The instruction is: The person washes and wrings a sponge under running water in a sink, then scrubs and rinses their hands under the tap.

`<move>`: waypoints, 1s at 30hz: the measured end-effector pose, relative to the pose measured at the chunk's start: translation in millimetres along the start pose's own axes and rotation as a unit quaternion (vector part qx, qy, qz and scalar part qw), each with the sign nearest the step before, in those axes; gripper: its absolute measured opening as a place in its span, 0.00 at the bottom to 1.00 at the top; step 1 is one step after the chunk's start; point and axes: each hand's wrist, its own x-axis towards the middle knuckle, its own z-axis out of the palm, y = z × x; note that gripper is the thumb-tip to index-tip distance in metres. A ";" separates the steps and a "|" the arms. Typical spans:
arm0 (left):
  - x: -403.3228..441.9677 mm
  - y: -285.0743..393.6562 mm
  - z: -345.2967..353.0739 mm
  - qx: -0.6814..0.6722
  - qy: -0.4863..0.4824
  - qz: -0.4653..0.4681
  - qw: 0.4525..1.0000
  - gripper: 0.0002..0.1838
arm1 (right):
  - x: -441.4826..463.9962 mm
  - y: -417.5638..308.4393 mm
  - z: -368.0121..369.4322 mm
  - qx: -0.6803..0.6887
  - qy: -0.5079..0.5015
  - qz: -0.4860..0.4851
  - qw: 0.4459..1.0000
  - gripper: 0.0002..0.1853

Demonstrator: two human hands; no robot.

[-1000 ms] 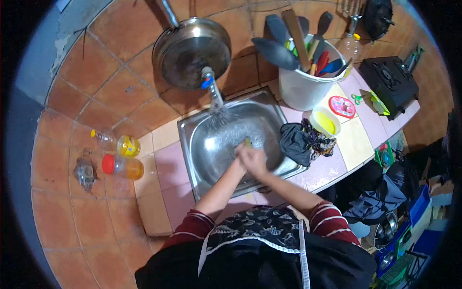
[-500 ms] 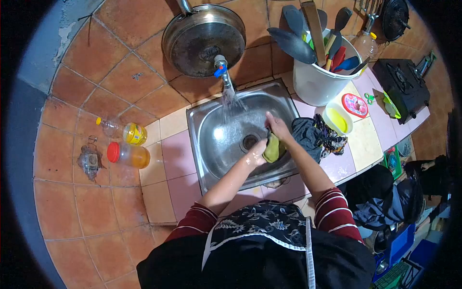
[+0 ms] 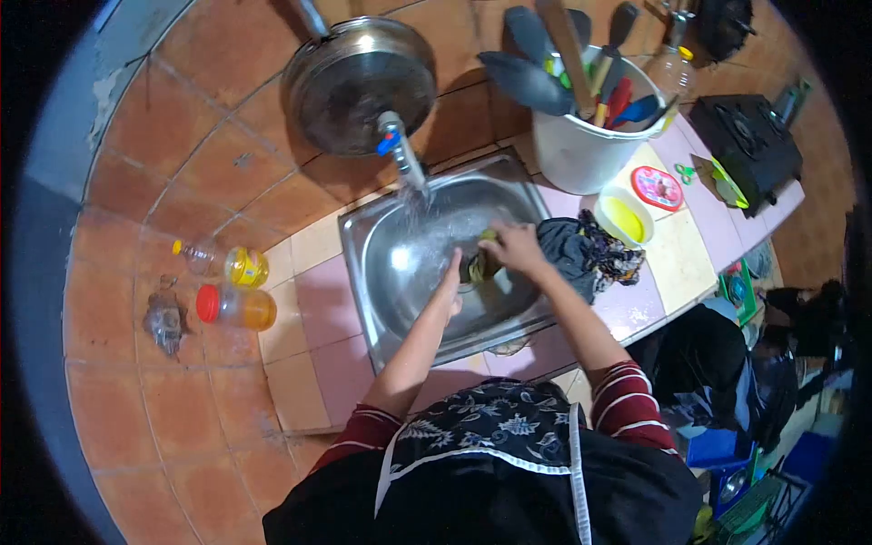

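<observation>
Over the metal sink (image 3: pixel 374 309), my left hand (image 3: pixel 451 286) is closed at the near side of an olive-green, soft-looking piece (image 3: pixel 477 265), its thumb pointing toward the tap. The kind of this piece is hard to make out. My right hand (image 3: pixel 516 247) has its fingers pinched on the upper right part of the same piece. Water runs from the tap (image 3: pixel 406 163), with its blue handle, into the basin beyond my hands. The drain is partly hidden behind my left hand and the green piece.
Right of the sink lie a dark crumpled cloth (image 3: pixel 568 254), a bowl with yellow contents (image 3: pixel 625 218) and a red-lidded tub (image 3: pixel 658 188). A white bucket of utensils (image 3: pixel 590 150) stands behind. A pan (image 3: pixel 359 91) hangs by the tap; a red-capped jar (image 3: pixel 241 307) is at left.
My hands have moved slightly apart, the left one lower and leftward, the right fingers now on top of the green piece. The whole view has shifted a little.
</observation>
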 end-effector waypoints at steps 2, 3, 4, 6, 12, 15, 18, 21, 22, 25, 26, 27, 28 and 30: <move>5.9 -1.7 28.4 -0.190 0.065 -0.154 0.967 0.60 | -3.8 3.1 37.8 -0.048 0.064 -0.073 0.994 0.27; 3.9 -7.3 25.3 -0.243 -0.148 -0.106 0.953 0.52 | -15.2 -17.9 31.2 -0.007 -0.014 -0.041 0.999 0.24; 11.3 -9.6 28.0 -0.264 -0.195 -0.017 0.945 0.42 | -22.1 -31.0 43.7 0.020 0.013 -0.035 0.999 0.21; 42.2 -12.6 -1.0 -0.115 -0.306 0.068 0.943 0.31 | -40.9 -52.0 84.1 0.027 0.183 -0.156 0.970 0.07; 79.8 -40.0 -32.2 -0.189 -0.371 0.054 0.908 0.19 | -42.7 -50.2 57.6 0.075 0.195 -0.182 0.961 0.19; 15.0 -16.0 35.4 -0.100 -0.050 0.053 0.992 0.22 | -14.4 -29.0 62.2 0.142 0.248 0.063 0.956 0.20; 9.8 -9.9 39.8 -0.100 -0.064 0.065 0.991 0.21 | -51.2 -83.1 60.3 0.082 0.308 -0.051 0.947 0.20; 5.1 -6.6 42.1 -0.115 -0.061 0.073 0.989 0.21 | -36.3 -63.1 92.6 0.024 0.197 -0.093 0.976 0.19; 5.1 -6.6 41.4 -0.121 -0.063 0.081 0.987 0.21 | -27.3 -56.9 77.6 0.021 0.197 -0.100 0.975 0.19; 18.7 -0.6 22.1 -0.136 -0.151 0.093 0.975 0.21 | -16.8 -56.4 21.2 0.263 0.250 0.121 0.924 0.16; 30.3 6.2 7.0 -0.140 -0.236 0.092 0.957 0.20 | -23.3 -68.9 33.2 0.263 0.251 0.117 0.924 0.16; 49.9 12.1 -7.7 -0.143 -0.324 0.091 0.931 0.20 | -35.4 -83.4 51.9 0.219 0.288 0.039 0.931 0.16; 65.7 12.5 -22.8 -0.147 -0.407 0.087 0.897 0.20 | -42.5 -89.3 63.0 0.175 0.319 -0.037 0.931 0.17; 79.5 5.4 -47.2 -0.148 -0.561 0.074 0.811 0.19 | -37.9 -81.8 65.5 0.145 0.277 -0.058 0.948 0.18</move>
